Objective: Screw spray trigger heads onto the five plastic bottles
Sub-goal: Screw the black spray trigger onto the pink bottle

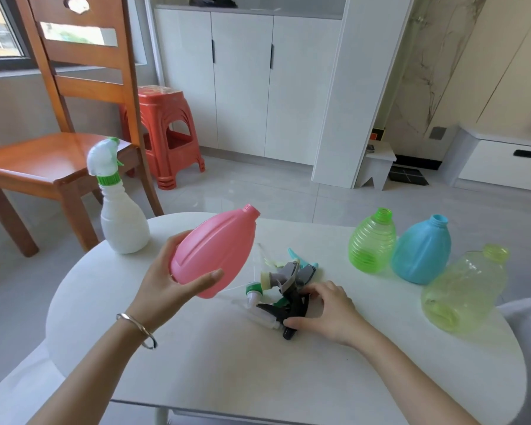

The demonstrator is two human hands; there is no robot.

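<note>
My left hand (172, 279) holds a pink bottle (216, 250) tilted above the table, its open neck pointing up and to the right. My right hand (325, 311) rests on a pile of loose trigger heads (281, 286) at the table's middle, fingers closing around a black trigger head (292, 311). A white bottle (121, 216) with a white-and-green trigger head (105, 157) screwed on stands at the far left. A ribbed green bottle (371, 240), a blue bottle (422, 251) and a pale green bottle (463, 289) stand capless on the right.
The white oval table (227, 369) has its near edge below my arms. Behind it stand a wooden chair (59, 118), a red plastic stool (166, 133) and white cabinets (242, 81) on a tiled floor.
</note>
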